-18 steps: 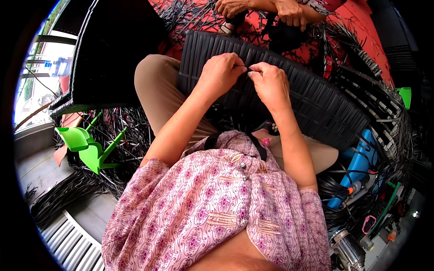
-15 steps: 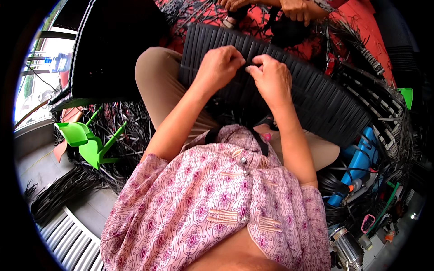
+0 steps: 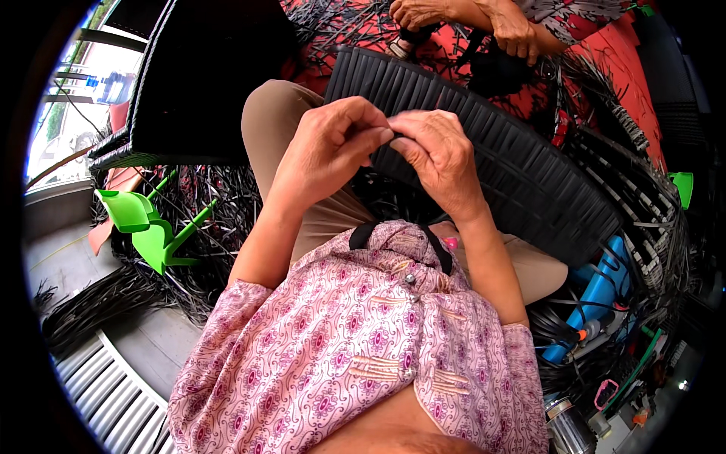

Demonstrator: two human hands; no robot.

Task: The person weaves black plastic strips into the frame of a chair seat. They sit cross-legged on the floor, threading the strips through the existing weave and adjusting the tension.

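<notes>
A long black woven panel [image 3: 522,155] of flat strips lies slantwise across my lap, its ribs running crosswise. My left hand [image 3: 336,147] is closed in a pinch above the panel's near-left edge. Its thumb and forefinger meet the fingertips of my right hand [image 3: 445,159], also pinched. A tiny dark bit shows between the fingertips, too small to name. The right fingers are slightly smeared by motion. Beneath my hands, loose black strips [image 3: 386,193] lie in the shadow between my legs.
Another person's hands [image 3: 514,34] rest at the far side, over a red floor [image 3: 635,91] strewn with black strips. Left stands a large black woven box [image 3: 212,83], with a green plastic chair [image 3: 155,242] below it. A blue object [image 3: 597,295] and a metal flask [image 3: 571,427] are at right.
My hands have come together and lower, nearer to me, from a small gap apart to fingertips touching. The panel appears slightly further right as the view has shifted.
</notes>
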